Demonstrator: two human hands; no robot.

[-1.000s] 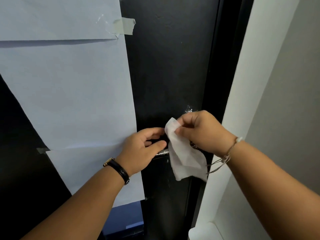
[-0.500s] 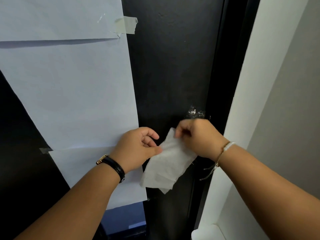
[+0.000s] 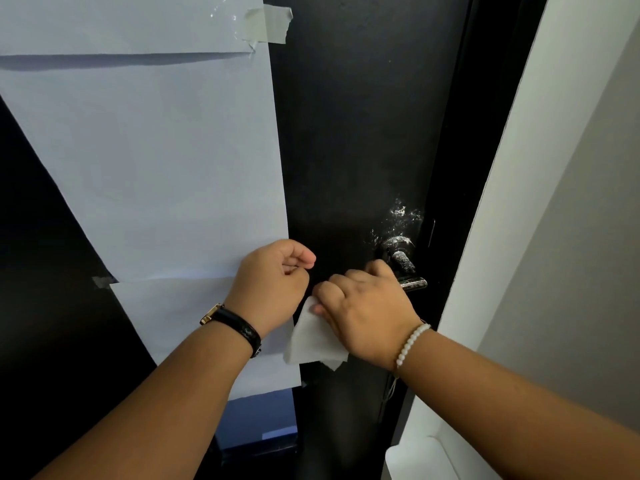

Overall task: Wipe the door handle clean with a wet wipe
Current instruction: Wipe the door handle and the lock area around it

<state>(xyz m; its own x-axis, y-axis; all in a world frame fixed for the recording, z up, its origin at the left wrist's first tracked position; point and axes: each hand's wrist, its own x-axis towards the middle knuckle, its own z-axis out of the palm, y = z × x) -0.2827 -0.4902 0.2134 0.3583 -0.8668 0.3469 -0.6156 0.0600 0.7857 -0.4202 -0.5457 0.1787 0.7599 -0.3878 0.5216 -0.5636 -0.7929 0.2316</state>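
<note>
A dark metal door handle sticks out from a black door, its round base speckled with white residue. My right hand is wrapped over the lever with a white wet wipe under the palm; most of the lever is hidden and the wipe's loose corner hangs below. My left hand, with a black watch at the wrist, hovers just left of the wipe, fingers curled and holding nothing.
Large white paper sheets are taped over the door's left part, with tape at the top. A white door frame and grey wall stand close on the right.
My left hand let go of the wipe and drew slightly left. My right hand moved down and left onto the lever with the wipe, uncovering the handle's round base.
</note>
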